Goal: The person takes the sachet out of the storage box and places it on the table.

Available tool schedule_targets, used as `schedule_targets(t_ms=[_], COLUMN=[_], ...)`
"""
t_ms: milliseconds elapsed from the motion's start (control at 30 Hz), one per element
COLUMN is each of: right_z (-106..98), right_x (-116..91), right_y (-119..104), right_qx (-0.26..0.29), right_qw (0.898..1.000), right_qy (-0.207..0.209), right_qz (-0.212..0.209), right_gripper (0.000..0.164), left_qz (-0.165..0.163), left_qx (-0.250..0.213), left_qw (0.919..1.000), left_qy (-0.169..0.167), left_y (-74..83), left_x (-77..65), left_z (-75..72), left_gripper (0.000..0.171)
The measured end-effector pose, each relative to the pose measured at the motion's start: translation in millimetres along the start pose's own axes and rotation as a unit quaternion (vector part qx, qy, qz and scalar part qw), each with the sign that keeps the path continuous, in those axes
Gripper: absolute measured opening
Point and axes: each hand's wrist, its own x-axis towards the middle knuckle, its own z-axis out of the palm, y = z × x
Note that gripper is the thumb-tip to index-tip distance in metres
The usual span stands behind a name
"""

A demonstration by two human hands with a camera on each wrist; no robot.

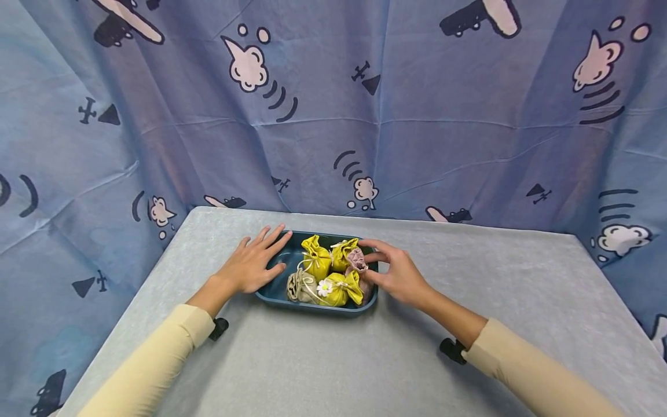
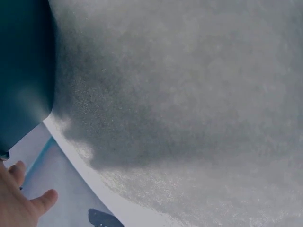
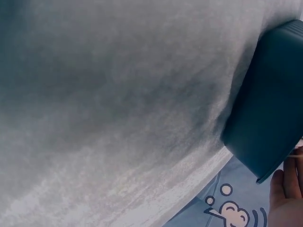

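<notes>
Sleeves (image 1: 531, 365) noted nearest. Pink pouch (image 1: 357, 260), at right end inside blue tray (image 1: 312, 308), apparently pinched by right hand (image 1: 400, 278), contact partly hidden; crowded yellow pouches (image 1: 337, 296) could be dragged along. Left hand (image 1: 252, 267) spread over tray's left end; tray could be tipped if pressed.

A dark blue rectangular tray (image 1: 312, 308) holds small drawstring pouches. At the tray's left end, the left hand (image 1: 252, 266) rests with spread fingers over the rim. Toward the tray's right end sit three yellow pouches (image 1: 316, 265), a beige pouch (image 1: 302, 288) and a white daisy (image 1: 325, 288). By the tray's right rim, the right hand (image 1: 398, 277) pinches the pink pouch (image 1: 356, 260). Beyond the tray hangs a blue cartoon-print curtain (image 1: 312, 133).
</notes>
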Motion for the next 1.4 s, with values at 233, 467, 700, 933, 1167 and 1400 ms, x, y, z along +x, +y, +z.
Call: schedule_targets(t_ms=[233, 467, 700, 933, 1167, 1400], right_z=[-3.2, -6.0, -9.6, -17.0, -27.4, -42.6], right_x=[3.1, 4.9, 8.2, 11.6, 11.5, 12.9], right_y=[-4.6, -9.1, -15.4, -24.0, -35.0, -48.0], right_qx=[0.009, 0.006, 0.001, -0.004, -0.017, -0.028], right_qw=[1.0, 1.0, 1.0, 0.999, 0.998, 0.997], right_qy=[-0.006, -0.01, -0.009, -0.008, -0.006, 0.005], right_qz=[-0.002, -0.006, -0.02, -0.037, -0.053, -0.073], right_gripper=[0.06, 0.061, 0.062, 0.063, 0.065, 0.065], left_qz=[0.001, 0.002, 0.0, -0.001, -0.003, -0.002], left_qx=[-0.007, -0.01, -0.013, -0.011, -0.014, -0.009], left_qw=[1.0, 0.9999, 0.9999, 0.9999, 0.9999, 0.9999], left_qy=[0.0, -0.005, -0.006, -0.006, -0.005, -0.007], left_y=[-0.7, -0.6, -0.2, -1.6, -2.0, -0.9], left_x=[0.3, 0.8, 0.4, 1.0, 1.8, 1.4], left_z=[0.5, 0.1, -0.3, 0.4, 0.6, -0.2], left_gripper=[0.069, 0.069, 0.069, 0.069, 0.07, 0.069])
